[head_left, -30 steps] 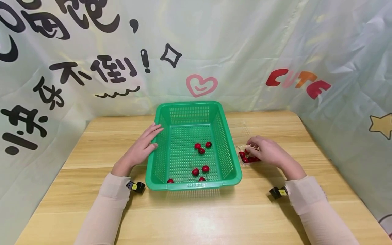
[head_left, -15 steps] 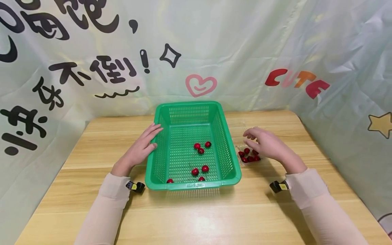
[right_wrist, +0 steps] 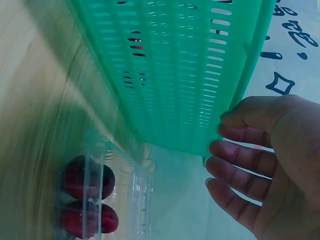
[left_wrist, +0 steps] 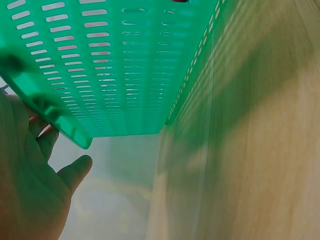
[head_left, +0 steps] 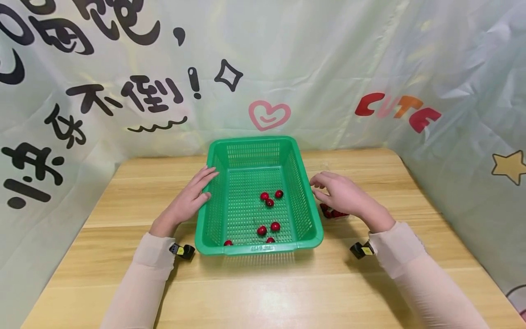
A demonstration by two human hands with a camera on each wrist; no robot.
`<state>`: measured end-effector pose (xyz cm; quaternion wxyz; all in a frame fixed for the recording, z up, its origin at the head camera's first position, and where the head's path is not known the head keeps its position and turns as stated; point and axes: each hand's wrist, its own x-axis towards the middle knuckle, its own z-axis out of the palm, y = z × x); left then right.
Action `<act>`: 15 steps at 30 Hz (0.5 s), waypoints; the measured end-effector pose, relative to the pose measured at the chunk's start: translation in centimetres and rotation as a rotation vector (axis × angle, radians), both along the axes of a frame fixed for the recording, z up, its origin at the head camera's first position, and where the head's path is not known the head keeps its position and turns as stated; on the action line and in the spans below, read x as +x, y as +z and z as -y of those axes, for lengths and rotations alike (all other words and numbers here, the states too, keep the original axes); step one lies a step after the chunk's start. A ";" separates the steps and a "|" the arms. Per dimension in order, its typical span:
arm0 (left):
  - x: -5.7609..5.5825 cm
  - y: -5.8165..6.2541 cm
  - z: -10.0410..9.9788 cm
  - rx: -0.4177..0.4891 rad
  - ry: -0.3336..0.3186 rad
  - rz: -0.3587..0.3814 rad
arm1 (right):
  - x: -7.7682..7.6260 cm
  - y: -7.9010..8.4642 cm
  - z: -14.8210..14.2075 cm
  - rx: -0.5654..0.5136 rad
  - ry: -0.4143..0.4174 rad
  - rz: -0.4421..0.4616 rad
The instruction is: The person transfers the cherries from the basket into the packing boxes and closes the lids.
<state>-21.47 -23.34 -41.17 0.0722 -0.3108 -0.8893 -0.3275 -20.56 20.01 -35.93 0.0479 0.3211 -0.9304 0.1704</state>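
A green plastic basket with slotted walls stands mid-table, several red cherries on its floor. On its left side my left hand rests with straight fingers over the rim, thumb apart from it in the left wrist view. My right hand is at the right rim, fingers loosely bent; in the right wrist view the fingertips come right up to the rim and nothing shows between them and the thumb. Below that hand, a clear plastic box holds more cherries, partly hidden by the hand in the head view.
The wooden table extends in front and to both sides. A pale printed curtain encloses the back and sides. Small black wrist cameras sit on both cuffs.
My right hand has lifted off the cherries in the clear box and moved left to the basket's right rim. My left hand and the basket have stayed in place.
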 end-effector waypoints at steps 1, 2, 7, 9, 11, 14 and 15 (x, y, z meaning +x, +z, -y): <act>0.0 0.0 0.0 0.001 -0.001 0.001 | -0.1 0.1 0.0 -0.004 -0.001 -0.004; -0.1 0.1 0.0 0.000 -0.001 0.000 | -0.1 0.2 0.0 -0.008 -0.003 -0.007; -0.2 0.2 0.0 0.002 -0.001 -0.005 | -0.4 1.3 0.4 -0.009 -0.010 -0.016; -0.2 0.2 0.0 0.003 -0.003 -0.006 | -0.4 1.8 0.7 0.000 -0.006 -0.011; -0.1 0.2 0.0 0.002 -0.004 -0.005 | -0.5 2.3 1.1 0.011 0.000 -0.002; -0.1 0.2 0.0 0.000 -0.005 -0.001 | -0.6 2.9 1.8 0.025 0.014 0.006; -0.1 0.1 0.0 -0.001 -0.005 0.000 | -0.6 3.1 2.0 0.030 0.020 0.006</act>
